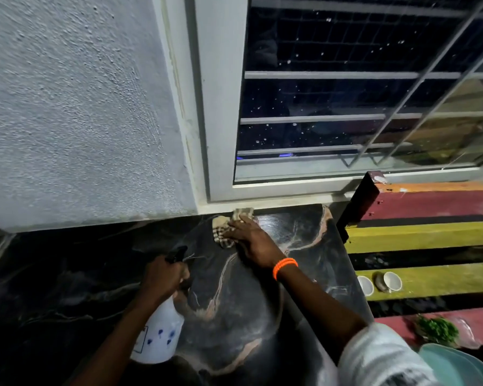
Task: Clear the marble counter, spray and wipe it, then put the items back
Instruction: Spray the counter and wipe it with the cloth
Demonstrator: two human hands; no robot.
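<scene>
A black marble counter (67, 274) with pale pink veins runs along the wall under a window. My right hand (248, 240), an orange band on its wrist, presses a checked beige cloth (223, 232) flat on the counter's far edge by the window sill. My left hand (162, 277) grips the black trigger head of a white spray bottle (159, 332) with blue dots, held above the counter's middle with the nozzle toward the wall.
Right of the counter lies a slatted bench (430, 235) painted red and yellow. On it sit two small white bowls (392, 281), green leaves in a clear bag (437, 330) and teal plates (455, 366). A textured grey wall (76, 107) and barred window (346, 93) stand behind.
</scene>
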